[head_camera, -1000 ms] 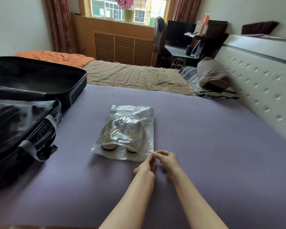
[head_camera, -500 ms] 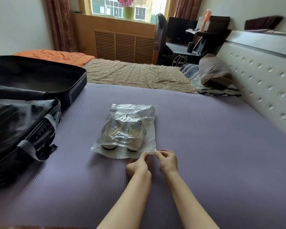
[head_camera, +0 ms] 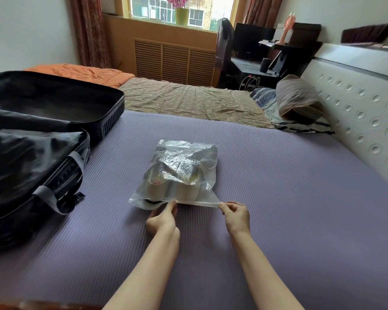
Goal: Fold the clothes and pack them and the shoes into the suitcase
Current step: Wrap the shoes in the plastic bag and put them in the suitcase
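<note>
1. A clear plastic bag (head_camera: 184, 162) lies flat on the purple mat (head_camera: 278, 198) that covers the near part of the bed. It sits about mid-width, with its zip strip (head_camera: 197, 202) along the edge nearest the person.
2. The shoes (head_camera: 173, 190) are inside the bag, side by side, with pale soles turned toward the zip strip. The crinkled film glares, so their uppers are hard to make out; they look dark.
3. The left hand (head_camera: 164, 217) reaches in from below with its back up and fingers drawn close together. Its fingertips pinch the zip strip a little left of the middle.
4. The right hand (head_camera: 235, 214) pinches the near right corner of the bag between thumb and forefinger, the other fingers curled under. The strip runs straight between the two hands.
5. The suitcase (head_camera: 111, 124), black, lies open on the left side of the mat, near the bag but not touching it. Its far half shows a bare dark interior. A dark lining sheet (head_camera: 27, 157) covers the near half, with grey straps (head_camera: 76, 157) at its edge, and what lies under the sheet cannot be seen.
6. Beyond the mat are a brown sheet (head_camera: 188, 99), an orange blanket (head_camera: 81, 71) and a striped pillow (head_camera: 298, 99) against the white headboard (head_camera: 356, 108).
</note>
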`<state>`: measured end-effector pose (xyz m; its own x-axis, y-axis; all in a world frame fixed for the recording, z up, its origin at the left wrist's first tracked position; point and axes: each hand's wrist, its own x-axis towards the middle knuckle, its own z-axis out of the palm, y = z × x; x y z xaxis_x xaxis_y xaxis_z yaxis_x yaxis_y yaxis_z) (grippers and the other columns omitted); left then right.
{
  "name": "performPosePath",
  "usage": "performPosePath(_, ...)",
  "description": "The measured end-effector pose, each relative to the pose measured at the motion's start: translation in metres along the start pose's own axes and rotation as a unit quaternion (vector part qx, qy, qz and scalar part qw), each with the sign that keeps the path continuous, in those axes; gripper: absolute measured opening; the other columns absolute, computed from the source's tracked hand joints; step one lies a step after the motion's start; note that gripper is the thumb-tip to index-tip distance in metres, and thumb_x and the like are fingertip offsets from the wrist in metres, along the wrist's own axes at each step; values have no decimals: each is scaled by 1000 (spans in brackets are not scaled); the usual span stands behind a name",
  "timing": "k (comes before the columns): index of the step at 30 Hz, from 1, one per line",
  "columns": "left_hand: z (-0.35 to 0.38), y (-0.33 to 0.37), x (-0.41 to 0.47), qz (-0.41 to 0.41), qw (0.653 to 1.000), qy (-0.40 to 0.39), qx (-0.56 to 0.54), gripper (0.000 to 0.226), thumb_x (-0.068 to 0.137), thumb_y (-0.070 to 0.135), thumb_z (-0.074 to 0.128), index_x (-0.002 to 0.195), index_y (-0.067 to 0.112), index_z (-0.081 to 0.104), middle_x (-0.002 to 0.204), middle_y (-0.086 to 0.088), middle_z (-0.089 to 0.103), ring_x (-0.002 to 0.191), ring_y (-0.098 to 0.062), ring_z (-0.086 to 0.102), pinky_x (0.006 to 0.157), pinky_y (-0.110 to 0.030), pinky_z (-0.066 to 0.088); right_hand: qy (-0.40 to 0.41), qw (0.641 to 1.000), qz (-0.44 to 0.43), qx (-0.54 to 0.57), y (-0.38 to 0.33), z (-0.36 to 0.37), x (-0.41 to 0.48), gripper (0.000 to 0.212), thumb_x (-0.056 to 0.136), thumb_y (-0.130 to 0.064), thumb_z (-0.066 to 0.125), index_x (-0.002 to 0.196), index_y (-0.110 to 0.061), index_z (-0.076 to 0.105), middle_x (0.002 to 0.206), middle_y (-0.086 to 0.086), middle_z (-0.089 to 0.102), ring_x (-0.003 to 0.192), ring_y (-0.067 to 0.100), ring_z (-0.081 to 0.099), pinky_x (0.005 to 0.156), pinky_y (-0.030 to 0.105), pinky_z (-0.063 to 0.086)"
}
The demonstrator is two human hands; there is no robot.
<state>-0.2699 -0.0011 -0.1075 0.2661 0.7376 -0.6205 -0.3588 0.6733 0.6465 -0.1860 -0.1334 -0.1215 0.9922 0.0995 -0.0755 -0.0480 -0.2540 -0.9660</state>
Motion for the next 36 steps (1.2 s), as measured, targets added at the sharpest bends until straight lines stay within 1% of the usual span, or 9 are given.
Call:
performPosePath(5, -11, 10, 12, 15, 1000, 0, 19, 37, 70, -8, 76, 104, -11, 62, 79, -14, 66, 68, -18, 65, 58, -18, 56, 10, 1000, 12, -19, 12, 5, -4, 19, 88, -18, 66, 78, -2, 66, 111, 20, 58, 85, 22, 60, 58, 11, 41)
performPosePath(9, -14, 16, 19, 21, 999, -17, 35, 44, 69, -8, 77, 110, -10, 60, 77, -11, 66, 53, -10, 66, 57, -17, 56, 26, 999, 17, -26, 6, 6, -4, 19, 88, -15, 65, 78, 1, 66, 109, 22, 58, 79, 20, 57, 54, 3, 41)
performPosePath(12, -15, 18, 20, 25, 998, -30, 46, 40, 71, -9, 75, 108, -10, 60, 77, -11, 66, 48, -5, 64, 60, -18, 56, 32, 999, 42, 0, -4, 5, -10, 17, 90, -16, 63, 77, -4, 66, 101, 20, 62, 82, 23, 61, 54, 10, 42)
performPosePath(16, -22, 17, 17, -2, 996, -65, 56, 25, 75, -7, 72, 99, -7, 62, 77, -10, 66, 55, -10, 67, 61, -21, 57, 45, 981, 155, 111, -16, 7, -41, 27, 89, -28, 64, 84, -1, 64, 73, 12, 64, 49, 15, 52, 40, 19, 37)
performPosePath(20, -23, 17, 16, -22, 994, -94, 60, 11, 78, -7, 69, 85, -3, 63, 58, -2, 68, 54, -9, 66, 54, -19, 56, -62, 949, 237, 201, -37, 38, -76, 28, 83, -37, 69, 88, -11, 60, 93, 3, 66, 59, 14, 69, 42, 22, 37)
performPosePath(26, -23, 19, 12, -19, 992, -109, 67, 9, 77, -8, 68, 83, -2, 65, 57, -4, 68, 49, -9, 65, 48, -18, 53, -38, 927, 267, 262, -55, 88, -74, 14, 82, -16, 73, 79, -6, 64, 72, 8, 69, 39, 12, 61, 33, 13, 22)
performPosePath(30, -23, 26, 18, -8, 992, -94, 80, 10, 75, -10, 69, 82, -3, 66, 56, -5, 67, 48, -10, 64, 50, -18, 54, 12, 910, 257, 324, -58, 102, -74, 20, 80, 11, 66, 64, 0, 59, 43, 3, 60, 34, 13, 57, 31, 18, 40)
performPosePath(33, -23, 31, 22, -22, 994, -80, 67, 11, 74, -11, 69, 82, -4, 66, 66, -12, 67, 49, -12, 65, 55, -21, 57, 31, 902, 258, 343, -57, 109, -76, 20, 79, 12, 66, 64, 1, 59, 40, 1, 58, 31, 12, 55, 33, 19, 44)
performPosePath(36, -23, 35, 21, -16, 995, -78, 56, 9, 74, -12, 68, 79, -5, 65, 56, -8, 67, 47, -12, 64, 56, -22, 57, 46, 904, 254, 340, -54, 112, -75, 19, 79, 9, 67, 65, 0, 60, 40, -2, 59, 30, 11, 53, 34, 18, 43)
